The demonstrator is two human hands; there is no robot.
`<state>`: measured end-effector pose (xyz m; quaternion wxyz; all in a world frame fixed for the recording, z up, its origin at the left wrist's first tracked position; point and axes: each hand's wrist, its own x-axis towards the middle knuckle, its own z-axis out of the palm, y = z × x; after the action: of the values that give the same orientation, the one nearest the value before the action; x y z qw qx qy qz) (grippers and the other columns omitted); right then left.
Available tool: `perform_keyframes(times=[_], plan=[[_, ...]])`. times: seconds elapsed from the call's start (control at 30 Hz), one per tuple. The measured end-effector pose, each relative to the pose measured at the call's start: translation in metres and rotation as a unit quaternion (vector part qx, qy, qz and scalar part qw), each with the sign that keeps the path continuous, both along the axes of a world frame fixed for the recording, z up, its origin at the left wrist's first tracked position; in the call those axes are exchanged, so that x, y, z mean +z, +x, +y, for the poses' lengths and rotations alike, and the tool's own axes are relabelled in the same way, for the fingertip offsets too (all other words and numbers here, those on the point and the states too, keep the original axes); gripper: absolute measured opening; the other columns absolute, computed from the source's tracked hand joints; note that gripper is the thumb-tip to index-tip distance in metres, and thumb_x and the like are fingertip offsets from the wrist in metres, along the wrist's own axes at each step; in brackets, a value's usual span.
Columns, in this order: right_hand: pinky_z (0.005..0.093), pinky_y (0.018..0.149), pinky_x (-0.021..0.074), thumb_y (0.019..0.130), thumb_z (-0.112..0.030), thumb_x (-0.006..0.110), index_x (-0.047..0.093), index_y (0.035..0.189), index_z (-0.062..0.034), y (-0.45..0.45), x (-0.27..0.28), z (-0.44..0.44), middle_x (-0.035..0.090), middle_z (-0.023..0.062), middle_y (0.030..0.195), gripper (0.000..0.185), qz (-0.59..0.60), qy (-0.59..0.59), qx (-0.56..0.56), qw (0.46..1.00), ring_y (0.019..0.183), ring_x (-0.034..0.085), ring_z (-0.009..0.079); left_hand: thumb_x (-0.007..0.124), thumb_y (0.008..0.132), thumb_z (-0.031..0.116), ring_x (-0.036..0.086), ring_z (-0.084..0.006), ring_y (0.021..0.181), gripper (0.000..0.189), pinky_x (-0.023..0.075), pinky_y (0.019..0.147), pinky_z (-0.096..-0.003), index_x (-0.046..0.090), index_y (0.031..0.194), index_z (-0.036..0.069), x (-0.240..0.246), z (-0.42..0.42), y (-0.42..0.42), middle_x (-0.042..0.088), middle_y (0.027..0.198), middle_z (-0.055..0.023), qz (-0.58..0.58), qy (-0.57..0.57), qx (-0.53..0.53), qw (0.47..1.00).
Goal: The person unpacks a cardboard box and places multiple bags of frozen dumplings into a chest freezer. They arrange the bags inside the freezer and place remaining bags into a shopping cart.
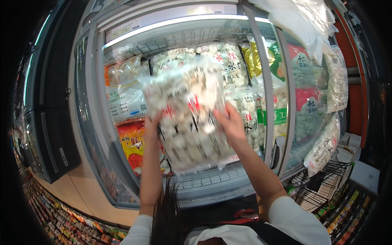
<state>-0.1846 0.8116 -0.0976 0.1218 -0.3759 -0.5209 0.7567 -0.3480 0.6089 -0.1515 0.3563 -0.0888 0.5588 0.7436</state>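
A large clear plastic bag of frozen dumplings [190,119], blurred by motion, is held over the chest freezer between both hands. My left hand [154,125] grips its left side, fingers partly hidden by the bag. On the right edge, my right hand [231,122] has its thumb across the front of the bag. Beneath it lie similar dumpling bags [234,65] inside the freezer. To the left are a white dumpling bag [125,95] and a red and yellow food bag [130,137]. A green and white bag [277,118] lies to the right.
Sliding-lid frames [266,76] cross the freezer's right side. More dumpling bags [323,147] rest on the glass at right, near a wire basket [315,183]. White plastic film [297,21] covers the far right corner. A black freezer [50,144] stands left, beyond the tiled floor [79,190].
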Motion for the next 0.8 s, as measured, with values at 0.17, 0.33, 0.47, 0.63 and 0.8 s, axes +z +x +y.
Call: perform_keyframes(times=[0.17,0.33,0.47,0.63,0.8], plan=[[0.0352,0.078,0.0449,0.085,-0.043,0.067,0.046,0.122,-0.0055,-0.134,-0.131,0.064,0.059,0.0105,0.095,0.057,-0.135,0.191,0.021,0.972,0.089,0.058,0.0225,0.073,0.08,0.039,0.05,-0.029,0.121,0.078,0.0411,0.101,-0.0385,0.039,0.14,0.003,-0.057,0.089,-0.133,0.047,0.135,-0.0182,0.313,-0.245,-0.083,0.914],[0.0517,0.101,0.0372,0.078,-0.062,0.066,0.016,0.148,0.0004,-0.162,-0.196,0.026,0.037,0.026,0.14,0.107,-0.333,0.333,0.136,0.871,0.124,0.044,0.0403,0.066,0.078,0.06,0.025,-0.0431,0.139,0.091,0.0275,0.111,-0.0513,0.029,0.151,0.021,-0.114,0.14,-0.119,0.021,0.153,-0.0257,0.56,-0.604,-0.237,0.514],[0.0446,0.111,0.0297,0.08,-0.029,0.07,0.039,0.137,0.0059,-0.097,-0.118,0.011,0.039,0.0252,0.138,0.073,-0.108,0.419,-0.001,0.902,0.131,0.036,0.0398,0.061,0.074,0.072,0.027,-0.0448,0.137,0.096,0.028,0.109,-0.0572,0.019,0.152,0.035,-0.134,0.144,-0.116,0.022,0.152,-0.0272,0.66,-0.528,-0.153,0.512],[0.0475,0.108,0.03,0.077,-0.011,0.068,0.055,0.126,-0.0089,0.081,0.048,0.058,0.046,0.0158,0.136,0.051,-0.181,0.465,-0.055,0.865,0.131,0.037,0.0372,0.067,0.08,0.057,0.016,-0.0539,0.138,0.091,0.026,0.104,-0.0689,0.015,0.152,0.038,-0.109,0.145,-0.132,0.005,0.157,-0.0208,0.49,-0.606,-0.31,0.544],[0.0467,0.103,0.0337,0.075,-0.025,0.078,0.041,0.127,0.0103,0.222,0.063,0.262,0.043,0.0302,0.127,0.072,-0.367,0.641,-0.332,0.587,0.121,0.04,0.0448,0.065,0.089,0.031,0.026,-0.0435,0.138,0.076,0.0242,0.112,-0.053,0.024,0.152,0.019,-0.068,0.086,-0.066,0.02,0.153,-0.0236,0.567,-0.454,-0.271,0.632]])
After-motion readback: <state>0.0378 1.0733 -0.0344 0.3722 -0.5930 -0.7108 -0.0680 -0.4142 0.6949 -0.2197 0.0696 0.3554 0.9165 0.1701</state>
